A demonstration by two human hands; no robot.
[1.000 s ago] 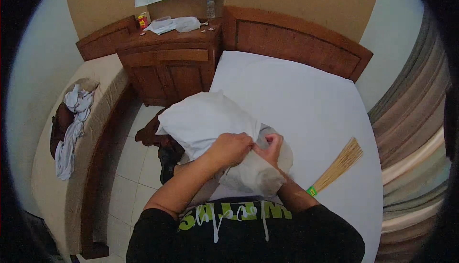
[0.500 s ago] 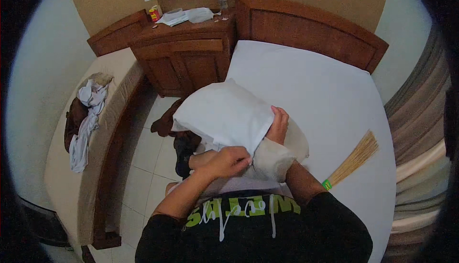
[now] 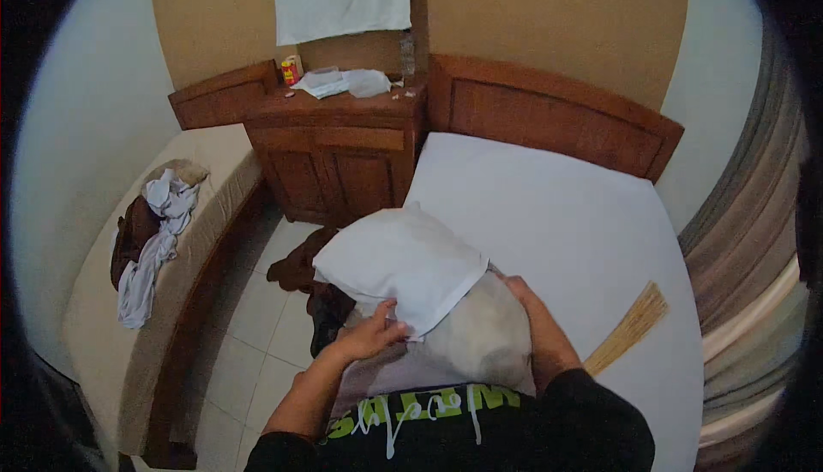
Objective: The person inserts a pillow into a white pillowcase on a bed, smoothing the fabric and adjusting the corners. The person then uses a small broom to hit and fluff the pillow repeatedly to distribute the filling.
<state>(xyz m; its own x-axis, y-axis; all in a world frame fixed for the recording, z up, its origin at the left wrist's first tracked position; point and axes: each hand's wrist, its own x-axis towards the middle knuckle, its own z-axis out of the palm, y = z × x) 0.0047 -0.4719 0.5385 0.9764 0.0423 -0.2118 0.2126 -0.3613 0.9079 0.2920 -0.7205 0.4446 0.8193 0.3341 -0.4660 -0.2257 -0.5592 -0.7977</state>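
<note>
A: Hands status?
B: White pillowcase (image 3: 403, 266) is drawn over the far part of a beige pillow (image 3: 489, 330); the near part is left bare, close to the black shirt (image 3: 514, 438).
A: Left hand (image 3: 371, 335)?
B: Placed at the case's near-left edge, by the mouth. Thumb and index finger are seen parted, with white cloth directly beyond the tips. Whether any cloth is pinched by the tucked fingers cannot be told.
A: Right hand (image 3: 521, 294)?
B: Set along the pillow's right side, just beside the right corner of the case mouth. Fingers are partly hidden by the pillow, so wide or narrow can't be told; grip not confirmed.
A: So the pillow is where, relative to the fingers?
B: Bare part is flanked by both hands: right hand against its side, left hand across the mouth on the case side. Mouth edge is run slantwise between them.
A: Surroundings?
B: Straw whisk broom (image 3: 630, 326) is laid on the white-sheeted bed (image 3: 549, 206), beyond the right forearm. Crumpled clothes (image 3: 154, 258) are piled on the narrower bed (image 3: 201, 240) at left.
</note>
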